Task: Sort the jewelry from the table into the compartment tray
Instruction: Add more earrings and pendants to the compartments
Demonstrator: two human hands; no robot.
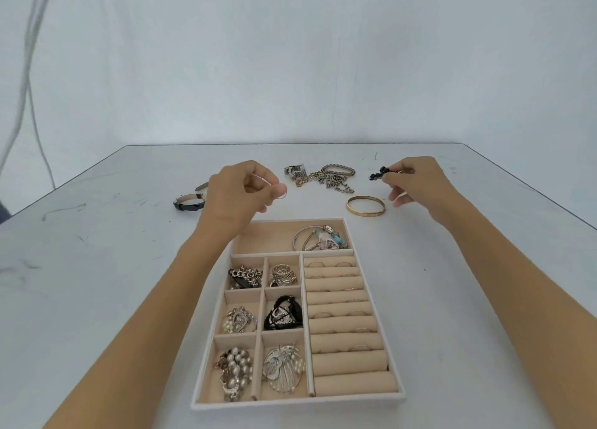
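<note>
A beige compartment tray lies in front of me, with jewelry in its square sections, rings in the roll slots and bangles in the far section. My left hand hovers above the tray's far left corner and pinches a thin gold ring between thumb and fingertip. My right hand is raised to the right and pinches a small black beaded piece. On the table beyond the tray lie a gold bangle, a tangle of chains and a small silver piece.
A black and silver strap bracelet lies on the table to the left, partly behind my left hand. The white table has scuff marks; its far edge meets a white backdrop. Cables hang at the far left.
</note>
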